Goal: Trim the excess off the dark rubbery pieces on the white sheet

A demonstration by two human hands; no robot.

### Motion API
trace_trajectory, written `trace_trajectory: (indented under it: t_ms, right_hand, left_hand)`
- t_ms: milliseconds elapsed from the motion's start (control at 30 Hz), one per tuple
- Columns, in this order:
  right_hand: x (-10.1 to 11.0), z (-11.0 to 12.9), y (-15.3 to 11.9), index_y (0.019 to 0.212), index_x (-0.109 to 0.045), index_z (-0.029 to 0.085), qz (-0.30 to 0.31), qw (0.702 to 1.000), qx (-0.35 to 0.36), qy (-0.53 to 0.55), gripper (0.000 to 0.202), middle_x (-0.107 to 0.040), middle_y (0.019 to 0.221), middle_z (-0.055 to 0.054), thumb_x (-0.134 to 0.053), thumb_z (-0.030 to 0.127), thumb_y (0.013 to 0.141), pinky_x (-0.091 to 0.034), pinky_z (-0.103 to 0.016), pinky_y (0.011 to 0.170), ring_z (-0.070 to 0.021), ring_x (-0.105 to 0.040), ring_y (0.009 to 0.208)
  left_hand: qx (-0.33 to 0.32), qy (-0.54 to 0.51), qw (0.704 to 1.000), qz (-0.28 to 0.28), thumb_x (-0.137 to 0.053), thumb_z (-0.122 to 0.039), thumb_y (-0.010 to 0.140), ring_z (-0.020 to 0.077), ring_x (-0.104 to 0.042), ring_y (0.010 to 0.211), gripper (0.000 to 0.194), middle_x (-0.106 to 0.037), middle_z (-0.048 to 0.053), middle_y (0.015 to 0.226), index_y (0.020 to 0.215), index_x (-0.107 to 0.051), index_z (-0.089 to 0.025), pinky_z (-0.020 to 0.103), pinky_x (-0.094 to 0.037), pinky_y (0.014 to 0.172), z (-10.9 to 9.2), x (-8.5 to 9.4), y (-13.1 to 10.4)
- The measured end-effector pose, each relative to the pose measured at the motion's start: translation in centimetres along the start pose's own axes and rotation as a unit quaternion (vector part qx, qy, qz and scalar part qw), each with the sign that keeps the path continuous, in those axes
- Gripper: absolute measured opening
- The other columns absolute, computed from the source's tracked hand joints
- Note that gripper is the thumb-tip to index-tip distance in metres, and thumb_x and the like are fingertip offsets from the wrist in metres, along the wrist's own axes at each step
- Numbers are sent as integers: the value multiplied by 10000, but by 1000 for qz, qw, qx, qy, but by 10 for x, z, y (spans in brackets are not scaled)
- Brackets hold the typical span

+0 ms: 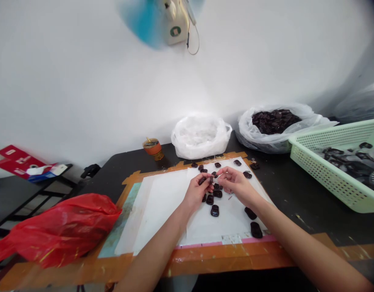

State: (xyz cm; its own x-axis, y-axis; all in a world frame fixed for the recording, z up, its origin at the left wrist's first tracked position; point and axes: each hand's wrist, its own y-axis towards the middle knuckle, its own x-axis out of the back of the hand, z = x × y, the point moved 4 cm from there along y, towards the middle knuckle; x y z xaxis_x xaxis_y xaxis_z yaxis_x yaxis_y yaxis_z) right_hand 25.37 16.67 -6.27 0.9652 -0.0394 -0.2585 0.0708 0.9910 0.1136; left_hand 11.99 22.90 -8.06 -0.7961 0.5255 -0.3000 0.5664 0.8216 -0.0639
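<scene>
My left hand (196,190) is closed on a small glossy dark brown plastic piece (202,181), held above the white paper (165,202). Facing it, my right hand (234,184) has its thumb and fingers pinched together close to the piece; what they hold, if anything, is too small to make out. Under and around both hands lie several similar rounded dark pieces, among them one nearer to me (215,210) and another by the right forearm (256,230). A few thin slivers lie on the paper.
A white plastic bag (202,140) and a bag of dark pieces (250,138) stand at the back. To the right is a pale green basket (336,182) with wrapped dark parts. An orange-banded cup (153,148) stands back left; a red bag (68,227) lies front left. A blurred blue fan (147,22) is above.
</scene>
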Motion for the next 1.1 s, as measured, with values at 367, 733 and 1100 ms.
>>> trace_trajectory:
  t_ms: [367,733,1100]
  right_hand:
    - [0,2,0,1001,-504,195,-7,995,30,-94,269,-511,699,40,-627,328,801,-304,-185,417,-56,-400,466]
    - [-1,7,0,988,-505,197,1,995,17,-101,311,-598,791,-6,-660,371,782,-282,-169,390,-56,-434,484]
    - [-4,5,-2,980,-516,200,18,994,20,-110,300,-572,753,-3,-645,395,792,-318,-179,410,-79,-454,523]
  left_hand:
    - [-55,158,986,-7,-637,-347,799,96,-512,554,243,-562,-6,623,953,-644,-159,200,-405,546,-10,2,-3]
    - [-43,114,993,0,-651,-399,786,47,-353,429,299,-434,-47,557,957,-633,-153,172,-278,407,-6,1,-4]
    - [-64,197,978,-1,-620,-384,806,66,-376,436,264,-466,-36,538,927,-643,-150,185,-275,429,-14,-3,-7]
